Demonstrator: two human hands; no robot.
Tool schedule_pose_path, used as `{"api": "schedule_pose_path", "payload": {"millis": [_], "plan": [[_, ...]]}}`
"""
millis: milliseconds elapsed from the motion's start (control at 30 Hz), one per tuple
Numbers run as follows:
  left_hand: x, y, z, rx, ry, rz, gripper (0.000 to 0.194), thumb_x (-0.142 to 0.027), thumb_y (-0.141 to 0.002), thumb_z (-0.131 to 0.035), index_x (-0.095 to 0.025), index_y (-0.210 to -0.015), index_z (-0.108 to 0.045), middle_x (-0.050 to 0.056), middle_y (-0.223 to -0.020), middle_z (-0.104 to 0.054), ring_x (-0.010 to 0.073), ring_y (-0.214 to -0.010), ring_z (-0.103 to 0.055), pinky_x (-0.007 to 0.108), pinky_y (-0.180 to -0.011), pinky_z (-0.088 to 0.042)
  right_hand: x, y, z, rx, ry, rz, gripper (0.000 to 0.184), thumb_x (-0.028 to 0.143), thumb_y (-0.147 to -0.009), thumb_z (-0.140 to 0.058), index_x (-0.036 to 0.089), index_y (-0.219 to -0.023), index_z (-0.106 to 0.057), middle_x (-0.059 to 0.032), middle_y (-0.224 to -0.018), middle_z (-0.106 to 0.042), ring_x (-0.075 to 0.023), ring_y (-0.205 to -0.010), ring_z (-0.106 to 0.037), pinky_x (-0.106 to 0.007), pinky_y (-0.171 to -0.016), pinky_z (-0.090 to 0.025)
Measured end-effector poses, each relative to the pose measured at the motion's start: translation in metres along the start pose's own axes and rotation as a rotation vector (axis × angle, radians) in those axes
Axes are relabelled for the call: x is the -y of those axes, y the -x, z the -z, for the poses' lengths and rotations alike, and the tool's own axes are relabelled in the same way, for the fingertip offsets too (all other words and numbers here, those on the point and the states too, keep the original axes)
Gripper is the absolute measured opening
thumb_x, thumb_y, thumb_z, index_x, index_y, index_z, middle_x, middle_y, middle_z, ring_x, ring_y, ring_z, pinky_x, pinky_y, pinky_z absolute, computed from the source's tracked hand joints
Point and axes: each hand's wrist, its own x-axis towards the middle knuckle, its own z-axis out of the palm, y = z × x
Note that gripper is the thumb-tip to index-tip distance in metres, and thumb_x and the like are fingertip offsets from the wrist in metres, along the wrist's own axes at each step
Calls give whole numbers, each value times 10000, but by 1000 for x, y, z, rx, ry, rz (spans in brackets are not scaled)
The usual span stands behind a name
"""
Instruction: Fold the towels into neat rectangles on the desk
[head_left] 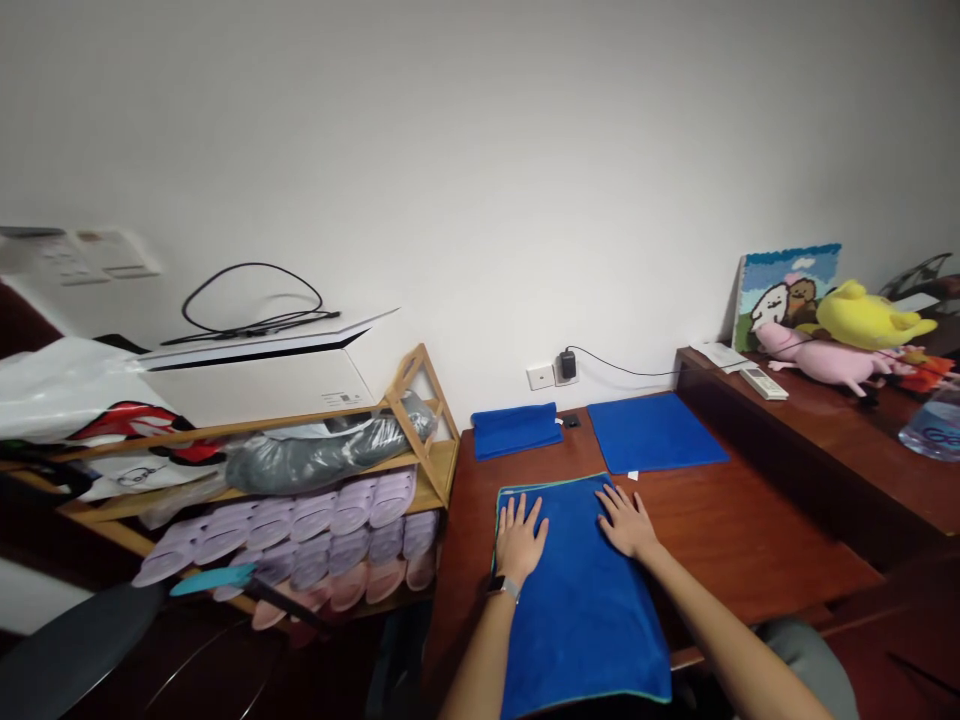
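Note:
A large blue cloth (581, 600) with a thin light-green edge lies spread on the wooden desk, its near end reaching the desk's front. My left hand (520, 540) rests flat on its far left part, fingers spread. On the far right corner lies my right hand (627, 520), also flat, with fingers apart and partly over the cloth's edge. Beyond them, a folded blue cloth (517, 430) sits at the back left of the desk. A second flat blue cloth (652, 432) with a small white tag lies at the back right.
Left of the desk stands a wooden rack (439, 460) with several pairs of slippers (352, 510) and a white box (262, 385) on top. A black plug (568, 363) is in the wall socket. On the raised right surface are a remote (763, 383), plush toys (862, 315) and a plastic bottle (934, 425).

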Motion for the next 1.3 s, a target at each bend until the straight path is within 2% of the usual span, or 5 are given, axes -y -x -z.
{"api": "schedule_pose_path", "payload": {"millis": [233, 433, 600, 867, 1300], "plan": [[13, 24, -22, -120, 8, 87, 543, -478, -1052, -426, -302, -1558, -514, 87, -1655, -454, 384, -1553, -331, 604, -1255, -271, 8, -31, -5, -34, 17, -45, 636, 400, -1058, -236, 210, -1659, -311, -31, -1730, -263, -254, -1611, -190, -495, -1299, -153], [75, -7, 10, -98, 123, 237, 456, -279, -1048, -446, -164, -1459, -608, 179, -1458, -628, 314, -1355, -557, 456, -1143, -429, -4, -37, -24, -41, 52, -39, 668, 434, -1066, -161, 170, -1674, -245, -23, -1741, -212, -222, -1616, -169, -464, -1309, -122], [113, -41, 28, 56, 204, 161, 205, -172, -908, -690, -233, -1080, -783, 44, -1005, -780, 189, -988, -709, 278, -910, -499, -4, -39, -26, -55, 56, -56, 664, 445, -1062, -185, 189, -1667, -280, -14, -1732, -259, -217, -1609, -194, -456, -1304, -137], [116, -57, 32, 115, 237, 130, 165, -150, -954, -634, -230, -998, -771, 26, -944, -766, 147, -885, -689, 230, -805, -455, 1, -36, -18, -58, 47, -66, 656, 441, -1061, -201, 199, -1662, -302, -13, -1725, -283, -205, -1603, -217, -430, -1300, -142], [112, -70, 35, 149, 121, 54, 182, -178, -984, -593, -230, -1059, -751, 67, -1142, -734, 201, -1108, -650, 296, -996, -449, 1, -39, -18, -46, 36, -89, 673, 440, -1057, -189, 170, -1669, -265, -18, -1731, -247, -197, -1604, -214, -429, -1302, -143]]}}
